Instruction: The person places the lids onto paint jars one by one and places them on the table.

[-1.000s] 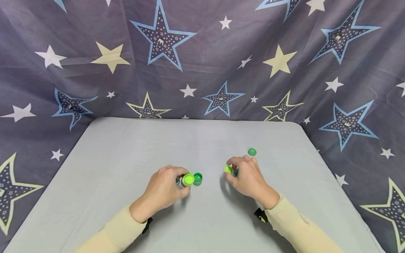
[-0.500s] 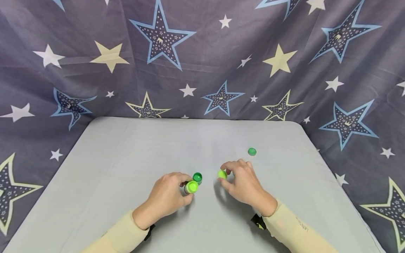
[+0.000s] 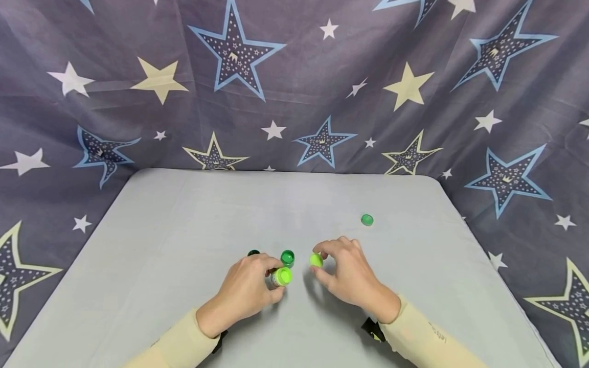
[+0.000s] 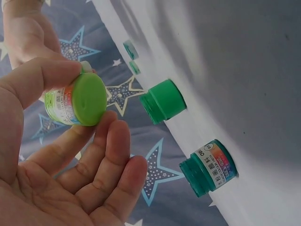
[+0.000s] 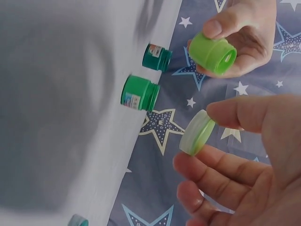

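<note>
My left hand [image 3: 246, 283] holds a small light-green paint jar [image 4: 88, 101], tilted with its open mouth toward the right hand. A light-green lid [image 5: 196, 133] is pinched between the thumb and fingers of my right hand [image 3: 352, 278], a short gap from that jar. On the table an uncapped green paint jar [image 3: 287, 258] stands upright just beyond the held jar. A teal paint jar [image 4: 212, 165], also uncapped, stands to its left; in the head view my left hand mostly hides it.
A green lid [image 3: 367, 220] lies on the table beyond my right hand. Near it the left wrist view shows a second, teal lid [image 4: 129, 49], hidden in the head view. The light-grey table [image 3: 207, 204] ends at a star-patterned curtain [image 3: 285, 92].
Both hands have come nearer to me and closer together. The light-green jar has moved clear of the green jar, and the lid has shifted left; the teal jar's rim has come into sight.
</note>
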`<state>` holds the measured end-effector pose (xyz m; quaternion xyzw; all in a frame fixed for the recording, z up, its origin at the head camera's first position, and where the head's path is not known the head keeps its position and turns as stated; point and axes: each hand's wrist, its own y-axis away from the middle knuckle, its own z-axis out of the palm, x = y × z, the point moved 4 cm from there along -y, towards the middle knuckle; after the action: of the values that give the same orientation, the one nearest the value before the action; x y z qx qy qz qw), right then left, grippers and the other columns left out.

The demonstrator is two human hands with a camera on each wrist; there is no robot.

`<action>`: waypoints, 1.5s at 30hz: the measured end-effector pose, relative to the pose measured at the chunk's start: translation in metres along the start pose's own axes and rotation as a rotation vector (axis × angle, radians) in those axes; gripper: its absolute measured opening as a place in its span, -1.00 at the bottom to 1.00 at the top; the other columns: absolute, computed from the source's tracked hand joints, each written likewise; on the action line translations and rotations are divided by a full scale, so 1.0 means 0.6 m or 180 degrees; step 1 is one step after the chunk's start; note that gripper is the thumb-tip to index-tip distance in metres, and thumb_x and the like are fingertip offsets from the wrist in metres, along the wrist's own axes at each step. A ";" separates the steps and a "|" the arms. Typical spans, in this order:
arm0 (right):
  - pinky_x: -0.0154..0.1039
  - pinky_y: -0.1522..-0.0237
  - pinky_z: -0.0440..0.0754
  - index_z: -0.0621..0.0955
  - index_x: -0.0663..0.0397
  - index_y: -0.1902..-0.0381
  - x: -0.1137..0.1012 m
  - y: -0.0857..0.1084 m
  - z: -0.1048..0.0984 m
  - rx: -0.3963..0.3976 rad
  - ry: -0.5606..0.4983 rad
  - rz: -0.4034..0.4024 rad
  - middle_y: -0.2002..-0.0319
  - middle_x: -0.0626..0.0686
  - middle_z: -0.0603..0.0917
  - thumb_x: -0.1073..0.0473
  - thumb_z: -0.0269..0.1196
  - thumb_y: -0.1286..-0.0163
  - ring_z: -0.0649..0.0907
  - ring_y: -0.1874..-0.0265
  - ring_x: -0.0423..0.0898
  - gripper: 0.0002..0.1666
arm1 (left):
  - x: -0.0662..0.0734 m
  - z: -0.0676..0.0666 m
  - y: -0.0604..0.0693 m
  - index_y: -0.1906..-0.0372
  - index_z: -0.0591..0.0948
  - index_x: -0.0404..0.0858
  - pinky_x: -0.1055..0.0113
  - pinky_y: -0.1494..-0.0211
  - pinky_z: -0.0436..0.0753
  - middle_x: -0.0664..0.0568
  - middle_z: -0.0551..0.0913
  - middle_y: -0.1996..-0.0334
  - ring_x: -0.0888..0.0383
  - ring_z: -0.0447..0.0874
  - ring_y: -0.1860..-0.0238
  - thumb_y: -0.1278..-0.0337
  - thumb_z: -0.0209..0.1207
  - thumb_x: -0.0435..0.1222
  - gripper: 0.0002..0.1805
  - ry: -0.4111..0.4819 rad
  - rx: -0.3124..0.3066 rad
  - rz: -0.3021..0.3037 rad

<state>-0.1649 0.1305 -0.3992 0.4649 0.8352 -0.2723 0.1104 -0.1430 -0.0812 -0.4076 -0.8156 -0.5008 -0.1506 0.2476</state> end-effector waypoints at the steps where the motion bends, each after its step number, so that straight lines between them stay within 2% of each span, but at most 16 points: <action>1: -0.17 0.17 0.28 0.73 -0.05 0.17 -0.002 0.001 0.001 -0.0015 -0.0022 -0.0004 0.35 -0.18 0.63 0.12 0.55 -0.16 0.50 0.32 -0.17 -0.72 | 0.000 0.000 0.000 0.24 0.78 -0.11 0.40 0.41 0.46 0.23 0.59 0.45 0.33 0.42 0.45 0.23 0.61 -0.25 -0.67 -0.0009 0.0001 0.0005; 9: -0.19 0.09 0.32 0.73 -0.12 0.16 -0.013 0.007 0.011 -0.0116 -0.0167 -0.0045 0.30 -0.23 0.65 0.10 0.53 -0.20 0.54 0.25 -0.21 -0.74 | 0.004 0.004 0.000 0.24 0.78 -0.15 0.41 0.43 0.45 0.21 0.58 0.46 0.33 0.42 0.46 0.23 0.60 -0.26 -0.68 -0.0010 0.0030 0.0070; 16: -0.20 0.14 0.32 0.72 -0.16 0.17 -0.023 0.011 0.014 -0.0192 -0.0348 -0.0106 0.27 -0.26 0.68 0.09 0.53 -0.21 0.54 0.24 -0.28 -0.75 | 0.006 0.008 0.001 0.23 0.78 -0.15 0.40 0.42 0.47 0.22 0.58 0.46 0.34 0.43 0.46 0.20 0.60 -0.26 -0.68 -0.0002 -0.0014 0.0073; 24: -0.17 0.10 0.35 0.72 -0.14 0.13 -0.037 0.016 0.017 -0.0162 -0.0554 -0.0264 0.21 -0.26 0.71 0.14 0.56 -0.17 0.58 0.18 -0.27 -0.69 | 0.009 0.011 0.002 0.24 0.78 -0.19 0.39 0.40 0.49 0.20 0.62 0.42 0.34 0.47 0.44 0.21 0.60 -0.28 -0.68 0.0066 -0.0062 0.0086; 37: -0.15 0.06 0.38 0.71 -0.12 0.11 -0.050 0.019 0.024 -0.0158 -0.0629 -0.0401 0.15 -0.25 0.73 0.16 0.58 -0.14 0.64 0.13 -0.13 -0.65 | 0.010 0.011 0.001 0.25 0.78 -0.19 0.37 0.36 0.52 0.17 0.67 0.39 0.32 0.54 0.41 0.23 0.60 -0.30 -0.68 0.0047 -0.0098 0.0107; 45: -0.19 0.09 0.38 0.72 -0.13 0.11 -0.055 0.021 0.026 -0.0155 -0.0637 -0.0459 0.13 -0.25 0.74 0.12 0.58 -0.15 0.62 0.12 -0.19 -0.65 | 0.010 0.014 0.000 0.24 0.79 -0.17 0.39 0.35 0.52 0.18 0.68 0.38 0.33 0.55 0.40 0.23 0.59 -0.30 -0.68 0.0073 -0.0098 0.0170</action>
<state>-0.1376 0.1034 -0.4022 0.3714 0.8576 -0.3043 0.1846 -0.1402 -0.0722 -0.4117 -0.8307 -0.4735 -0.1609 0.2447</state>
